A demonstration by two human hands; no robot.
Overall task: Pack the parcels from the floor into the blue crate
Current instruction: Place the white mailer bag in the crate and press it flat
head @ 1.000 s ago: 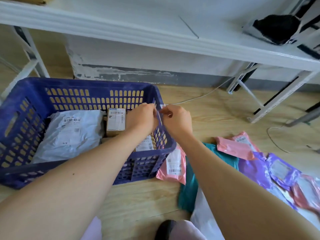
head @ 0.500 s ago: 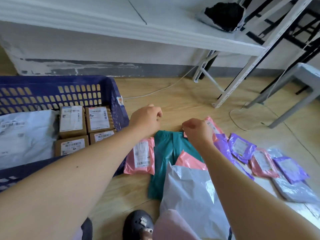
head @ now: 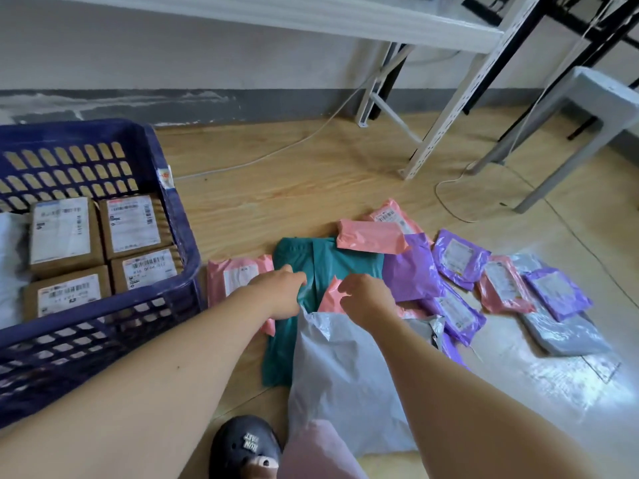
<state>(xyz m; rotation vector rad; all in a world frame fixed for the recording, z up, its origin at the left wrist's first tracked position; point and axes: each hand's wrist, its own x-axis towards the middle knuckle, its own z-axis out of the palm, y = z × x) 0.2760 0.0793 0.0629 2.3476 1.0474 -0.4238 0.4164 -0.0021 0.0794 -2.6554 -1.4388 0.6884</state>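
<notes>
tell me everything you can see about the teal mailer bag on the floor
The teal mailer bag is a large, smooth plastic pouch with a lengthwise seam and no label showing. It lies flat on the wooden floor, right of the blue crate. A pink mailer overlaps its far right corner, and a grey mailer covers its near right part. The left hand rests on its left half; whether it grips is unclear. The right hand is over its right side.

Blue crate, left, holds four labelled cardboard boxes — teal, pink, purple and grey mailers overlap rightward.
</notes>
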